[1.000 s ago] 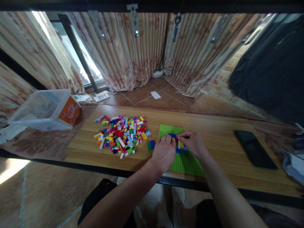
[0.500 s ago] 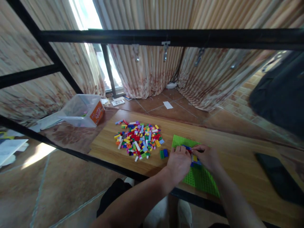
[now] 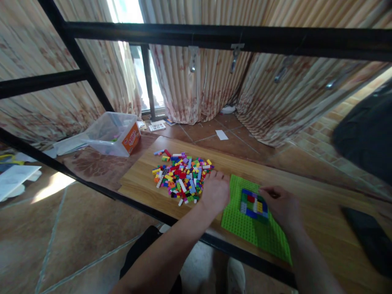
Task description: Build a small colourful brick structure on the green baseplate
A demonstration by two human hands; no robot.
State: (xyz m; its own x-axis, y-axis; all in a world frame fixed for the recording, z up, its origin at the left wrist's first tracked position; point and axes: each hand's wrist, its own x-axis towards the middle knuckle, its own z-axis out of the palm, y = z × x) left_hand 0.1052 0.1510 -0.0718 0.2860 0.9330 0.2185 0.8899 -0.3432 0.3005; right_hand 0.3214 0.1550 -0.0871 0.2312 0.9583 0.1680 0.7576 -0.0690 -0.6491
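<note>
My left hand (image 3: 216,190) is at the right edge of the brick pile (image 3: 183,175), beside the green baseplate (image 3: 241,228). Its fingers are curled downward and the fingertips are hidden, so what they hold cannot be made out. My right hand (image 3: 281,206) is over the right side of the baseplate, thumb and forefinger drawn together at the far right corner of a brick build (image 3: 253,204). Anything in that pinch is too small to name. Blue, green and light-blue bricks frame the build, with red, white and yellow ones inside.
A dark phone-like slab (image 3: 367,239) lies on the wooden table (image 3: 318,212) at the right. On the floor to the left stands a clear plastic bin (image 3: 107,136) with an orange label. A black metal bar (image 3: 196,34) crosses in front of the curtains.
My left hand has moved left, off the build to the pile's edge, covering where a green and blue brick pair lay. My right hand stays by the build, which is now uncovered. The view has shifted.
</note>
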